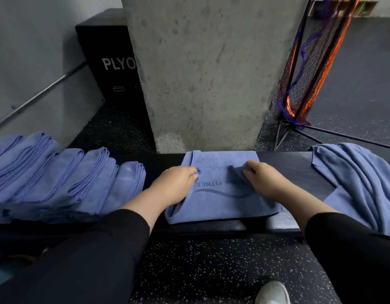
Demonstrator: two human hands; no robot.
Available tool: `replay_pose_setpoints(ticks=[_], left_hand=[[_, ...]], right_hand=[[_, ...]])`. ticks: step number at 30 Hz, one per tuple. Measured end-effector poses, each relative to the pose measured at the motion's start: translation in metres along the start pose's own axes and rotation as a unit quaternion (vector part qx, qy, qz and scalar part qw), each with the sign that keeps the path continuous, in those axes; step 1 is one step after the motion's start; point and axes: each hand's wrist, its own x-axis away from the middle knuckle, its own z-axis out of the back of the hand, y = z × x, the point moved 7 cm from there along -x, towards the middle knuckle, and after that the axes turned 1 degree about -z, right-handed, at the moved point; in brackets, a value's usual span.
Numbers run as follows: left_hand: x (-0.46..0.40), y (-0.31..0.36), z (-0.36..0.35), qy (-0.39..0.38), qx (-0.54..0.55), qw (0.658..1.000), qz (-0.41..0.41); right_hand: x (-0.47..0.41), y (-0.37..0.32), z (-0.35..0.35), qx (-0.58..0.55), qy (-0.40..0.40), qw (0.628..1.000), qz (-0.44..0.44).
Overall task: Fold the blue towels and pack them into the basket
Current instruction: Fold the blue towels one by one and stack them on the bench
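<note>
Clearly both hands (220,183) pinch the "FITNESS"-printed towel (220,205) near a "PLYO" box (108,62).

Concrete pillar (203,73), plyo box (108,64), netting (303,69)

The dark printed lettering (213,184) on the blue cloth towel (222,202) being folded is partly covered by both hands, so only "FITNES" reads. The grey concrete pillar (203,71) hides the end of the white word "PLYO" on the black box (106,60). The row of folded blue towels (58,178) runs off the left edge, the crumpled blue towel heap (363,183) off the right, and a white shoe (273,292) is cut by the bottom edge.
</note>
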Motion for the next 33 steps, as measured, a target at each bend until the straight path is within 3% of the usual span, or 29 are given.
replay_pose_setpoints(ticks=[3,6,13,16,20,23,28,33], left_hand=[[-0.001,0.001,-0.012,-0.027,-0.116,0.993,-0.022],[0.006,0.003,-0.009,-0.007,-0.157,0.987,-0.023],[0.047,0.000,-0.010,-0.106,-0.092,0.990,-0.027],[0.056,0.001,-0.007,-0.087,-0.064,0.993,-0.041],[0.043,0.006,0.010,0.010,-0.060,0.998,-0.020],[0.026,0.007,0.012,0.027,-0.075,0.997,0.017],[-0.004,-0.001,0.001,-0.012,-0.060,0.995,0.083],[-0.026,-0.006,-0.007,-0.030,-0.035,0.994,0.096]], right_hand=[[-0.002,0.001,-0.011,0.052,-0.016,0.999,-0.006],[0.002,-0.004,-0.013,0.092,-0.030,0.995,-0.009],[0.042,-0.013,-0.019,0.177,-0.156,0.972,0.009],[0.048,-0.018,-0.019,0.151,-0.129,0.980,0.028],[0.041,-0.039,-0.010,0.125,-0.020,0.990,0.069],[0.031,-0.055,-0.027,0.091,-0.060,0.990,0.086],[0.010,-0.054,-0.051,0.099,-0.117,0.985,0.082],[-0.003,-0.046,-0.058,0.105,-0.144,0.981,0.072]])
